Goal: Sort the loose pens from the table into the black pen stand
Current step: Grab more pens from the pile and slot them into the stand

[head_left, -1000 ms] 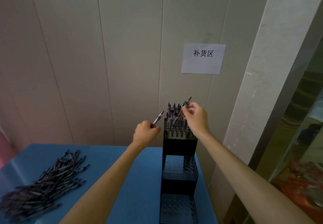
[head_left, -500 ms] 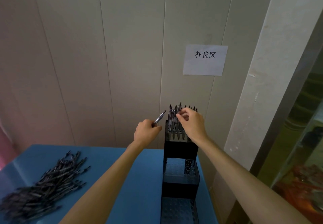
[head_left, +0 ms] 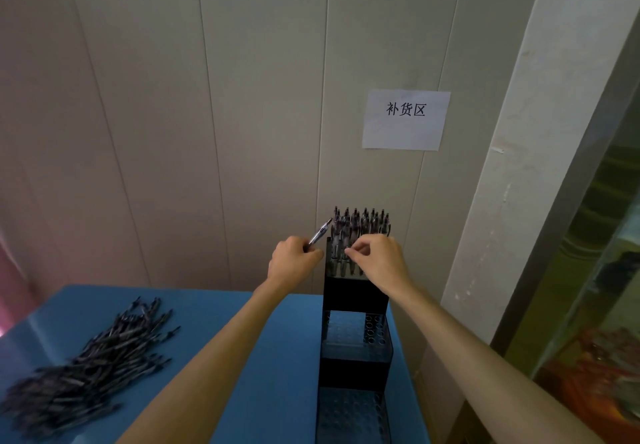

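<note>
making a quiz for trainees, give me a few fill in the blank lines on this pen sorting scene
1. The left hand holds one ____.
2. The loose pens lie in a pile on the ____ table.
3. Only the ____ tier of the black pen stand has pens in it.
4. The right hand pinches at the pens in the stand.

Missing words: pen; blue; top

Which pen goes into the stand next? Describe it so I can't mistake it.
Find the black pen stand at the blue table's right edge, its top tier packed with upright pens. Just left of that tier, the left hand grips one pen. It alone slants up and to the right, outside the stand.
</note>
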`<state>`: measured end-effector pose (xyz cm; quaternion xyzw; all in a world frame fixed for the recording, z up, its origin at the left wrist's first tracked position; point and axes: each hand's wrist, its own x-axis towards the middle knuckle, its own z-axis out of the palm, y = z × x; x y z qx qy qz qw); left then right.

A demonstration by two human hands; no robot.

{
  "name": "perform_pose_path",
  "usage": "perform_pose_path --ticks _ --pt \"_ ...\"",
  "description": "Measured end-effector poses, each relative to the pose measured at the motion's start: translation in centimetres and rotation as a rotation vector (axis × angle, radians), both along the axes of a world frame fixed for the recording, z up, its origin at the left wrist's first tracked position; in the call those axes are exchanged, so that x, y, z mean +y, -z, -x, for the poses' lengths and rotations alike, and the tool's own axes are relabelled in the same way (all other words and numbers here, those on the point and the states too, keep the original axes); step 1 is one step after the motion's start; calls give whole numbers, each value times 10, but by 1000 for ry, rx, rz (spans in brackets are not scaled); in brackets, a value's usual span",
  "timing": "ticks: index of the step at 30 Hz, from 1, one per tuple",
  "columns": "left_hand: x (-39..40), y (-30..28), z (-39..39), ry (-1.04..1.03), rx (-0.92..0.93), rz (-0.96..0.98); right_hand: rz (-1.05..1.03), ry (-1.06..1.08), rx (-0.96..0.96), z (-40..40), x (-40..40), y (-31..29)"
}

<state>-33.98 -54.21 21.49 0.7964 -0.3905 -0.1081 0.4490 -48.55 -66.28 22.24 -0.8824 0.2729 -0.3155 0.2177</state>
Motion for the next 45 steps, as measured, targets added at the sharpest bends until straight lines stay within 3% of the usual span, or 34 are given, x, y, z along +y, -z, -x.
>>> perform_pose_path --ticks 9,17,24,28,31,35,39,45 --pt "-2 -12 25 195 35 -38 -504 -307 -186 13 15 -18" --pt "-2 -12 34 218 22 -88 -595 -337 -246 19 22 -16" --pt "-1 -15 37 179 -161 -140 -621 -330 -281 15 23 -17" --pt "5 -17 27 191 -287 -230 -768 -229 -489 14 14 -27" --pt "14 -15 17 173 -365 -261 -539 -115 -472 17 2 -32" --pt "23 -13 9 89 -606 -234 -217 -52 -365 17 -10 -31" --pt "24 -13 7 40 -713 -222 -125 -42 -334 13 -14 -28" --pt "21 -11 9 52 -706 -231 -85 -30 -313 9 -17 -22"
